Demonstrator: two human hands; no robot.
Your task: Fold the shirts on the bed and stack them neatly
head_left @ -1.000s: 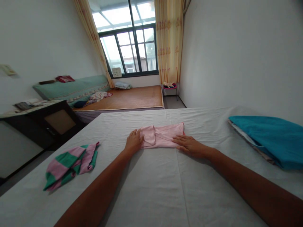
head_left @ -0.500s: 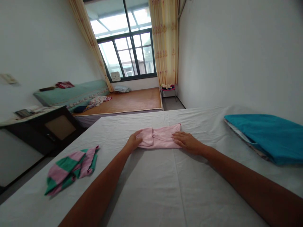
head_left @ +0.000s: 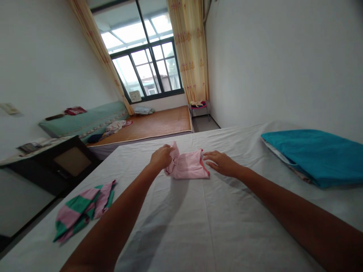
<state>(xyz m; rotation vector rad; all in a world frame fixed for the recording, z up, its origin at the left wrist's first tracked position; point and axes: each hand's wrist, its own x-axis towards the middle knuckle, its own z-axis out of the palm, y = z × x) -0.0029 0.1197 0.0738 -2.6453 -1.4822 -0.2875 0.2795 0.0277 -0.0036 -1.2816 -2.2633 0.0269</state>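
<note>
A folded pink cloth garment (head_left: 190, 165) lies on the white sheet (head_left: 181, 219), its exact kind not clear. My left hand (head_left: 162, 156) grips its left end and holds that end raised and bent over. Just off the garment's right edge, where a red trim shows, is my right hand (head_left: 222, 162); its fingers are apart and hold nothing. To the left of my left forearm lies a crumpled pink and green checked cloth (head_left: 82, 209).
A blue folded cloth item (head_left: 317, 155) rests at the right by the wall. Beyond the sheet stand a bed with a brown mat (head_left: 159, 122), a dark cabinet (head_left: 68, 162) at left, and a small pink stool (head_left: 198, 107) below the curtain (head_left: 190, 56).
My left hand has lifted the garment's left end and bent it upward. My right hand has come off the right end, which now lies uncovered. The view has shifted slightly.
</note>
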